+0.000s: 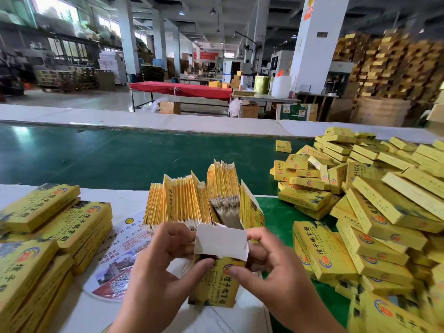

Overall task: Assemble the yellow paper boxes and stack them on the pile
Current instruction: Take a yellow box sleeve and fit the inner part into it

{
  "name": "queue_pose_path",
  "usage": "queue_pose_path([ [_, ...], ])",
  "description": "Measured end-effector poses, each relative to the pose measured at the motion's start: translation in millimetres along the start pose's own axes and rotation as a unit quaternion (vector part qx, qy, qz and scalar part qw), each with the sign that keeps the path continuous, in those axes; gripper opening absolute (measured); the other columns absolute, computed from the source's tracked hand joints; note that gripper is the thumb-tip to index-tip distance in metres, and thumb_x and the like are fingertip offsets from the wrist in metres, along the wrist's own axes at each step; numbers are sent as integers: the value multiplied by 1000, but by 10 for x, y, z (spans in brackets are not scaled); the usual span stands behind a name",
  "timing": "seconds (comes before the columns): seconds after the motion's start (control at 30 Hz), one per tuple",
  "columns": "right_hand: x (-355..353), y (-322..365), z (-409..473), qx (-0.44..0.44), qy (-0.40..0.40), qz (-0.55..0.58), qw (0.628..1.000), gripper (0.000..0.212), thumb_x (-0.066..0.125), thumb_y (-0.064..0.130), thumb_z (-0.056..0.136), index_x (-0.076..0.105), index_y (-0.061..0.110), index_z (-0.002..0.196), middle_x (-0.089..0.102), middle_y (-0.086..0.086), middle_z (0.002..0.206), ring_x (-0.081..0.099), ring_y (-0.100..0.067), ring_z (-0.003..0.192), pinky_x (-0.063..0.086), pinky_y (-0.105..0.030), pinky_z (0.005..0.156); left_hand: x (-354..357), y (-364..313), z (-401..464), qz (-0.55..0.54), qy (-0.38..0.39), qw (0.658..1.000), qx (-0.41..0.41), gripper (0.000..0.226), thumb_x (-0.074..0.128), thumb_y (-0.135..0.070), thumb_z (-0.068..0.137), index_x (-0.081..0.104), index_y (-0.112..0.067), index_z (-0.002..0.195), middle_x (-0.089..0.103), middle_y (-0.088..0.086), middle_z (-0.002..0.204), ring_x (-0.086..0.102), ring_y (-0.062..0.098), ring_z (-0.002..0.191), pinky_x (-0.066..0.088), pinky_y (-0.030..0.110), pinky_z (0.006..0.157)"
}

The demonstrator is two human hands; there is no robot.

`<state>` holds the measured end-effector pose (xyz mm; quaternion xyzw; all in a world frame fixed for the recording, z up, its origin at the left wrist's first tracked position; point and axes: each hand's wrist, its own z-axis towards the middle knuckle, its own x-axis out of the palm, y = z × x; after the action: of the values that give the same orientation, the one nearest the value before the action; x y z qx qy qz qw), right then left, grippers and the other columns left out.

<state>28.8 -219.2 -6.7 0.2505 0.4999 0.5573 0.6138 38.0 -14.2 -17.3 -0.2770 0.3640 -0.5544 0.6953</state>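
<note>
One yellow paper box is pinched between the left hand and the right hand, white flap untucked. The pile at right is already large; many flat blanks remain unfolded.

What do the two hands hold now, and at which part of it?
Both hands hold one yellow paper box near its open top end: left hand at the left edge, right hand at the right, under the white flap.
</note>
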Motion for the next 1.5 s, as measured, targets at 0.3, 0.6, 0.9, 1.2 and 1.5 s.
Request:
queue_pose_path([
  [0.3, 99, -122, -25, -46, -100, -19, 994, 39, 78, 37, 73, 50, 45, 99, 76, 4, 89, 73, -13, 82, 55, -17, 71, -37, 73, 21, -1, 43, 999, 15, 33, 75, -36, 73, 66, -32, 104, 69, -4, 94, 70, 21, 78, 59, 41, 63],
  [0.6, 51, -125, -2, -126, -59, -103, 985, 13, 72, 24, 83, 63, 28, 92, 67, 13, 79, 66, -9, 72, 53, -19, 65, -42, -30, 46, 62, 110, 992, 24, 18, 72, -42, 75, 67, -28, 85, 71, -6, 83, 68, 17, 76, 57, 37, 65],
  [0.9, 69, -86, 27, -148, -60, -143, 977, 16, 65, 31, 88, 59, 22, 77, 50, 16, 72, 52, -5, 67, 39, -16, 59, -12, -45, 47, 98, 81, 989, 74, 16, 64, -40, 82, 64, -25, 76, 64, -9, 73, 62, 12, 70, 50, 27, 59],
  [1.2, 51, -67, -27, -57, -101, -27, 993, 50, 75, 22, 77, 54, 39, 119, 68, 25, 82, 65, 1, 76, 49, -8, 70, 46, 63, -13, -72, 91, 992, -48, 64, 74, -27, 78, 44, -39, 134, 72, 0, 95, 68, 22, 90, 57, 29, 80],
  [1.5, -22, -41, -2, -56, -63, -5, 996, 22, 76, 22, 78, 73, 36, 95, 73, 15, 83, 68, -6, 73, 53, -14, 68, 60, 50, 21, -95, 89, 989, -65, 22, 71, -29, 77, 67, -20, 98, 70, 10, 96, 66, 35, 87, 52, 61, 79],
])
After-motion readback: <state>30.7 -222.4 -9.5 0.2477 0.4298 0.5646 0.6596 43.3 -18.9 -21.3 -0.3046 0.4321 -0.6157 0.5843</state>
